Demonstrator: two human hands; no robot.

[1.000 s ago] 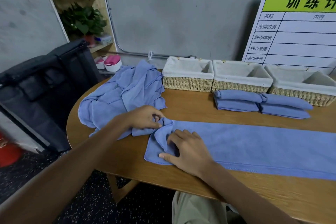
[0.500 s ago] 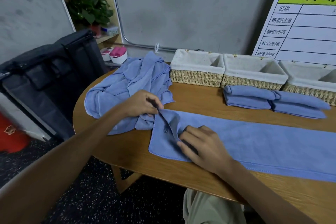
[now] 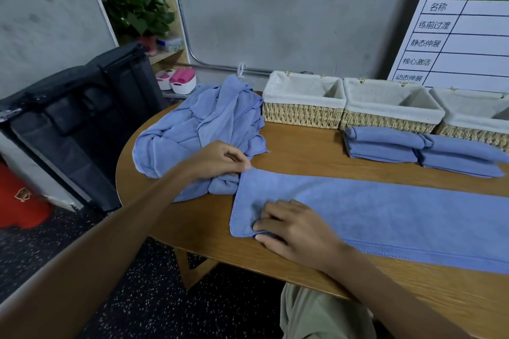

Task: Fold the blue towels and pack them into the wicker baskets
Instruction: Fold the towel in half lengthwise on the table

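Pinching the near left corner of the long blue towel [image 3: 385, 217], our right hand [image 3: 297, 228] lies close to the near edge of the wooden table [image 3: 303, 151], with thumb below and curled fingers above the cloth. This towel is spread flat in a long strip and runs along the near edge toward the right, out of the picture. At its far left corner our left hand [image 3: 220, 158] grips the hem, the fingers curled together on the fabric. Just behind this hand, at the left end of the table, we see a heap of unfolded blue towels [image 3: 203, 129], touching the strip. Farther back and to the right, two stacks of folded towels [image 3: 424, 148] lie side by side, touching each other. Behind them, along the far edge of the table, three wicker baskets [image 3: 303, 107] with white lining stand in a row; no towel shows inside them. A white board [image 3: 468, 36] with printed rows leans at the wall behind the baskets.
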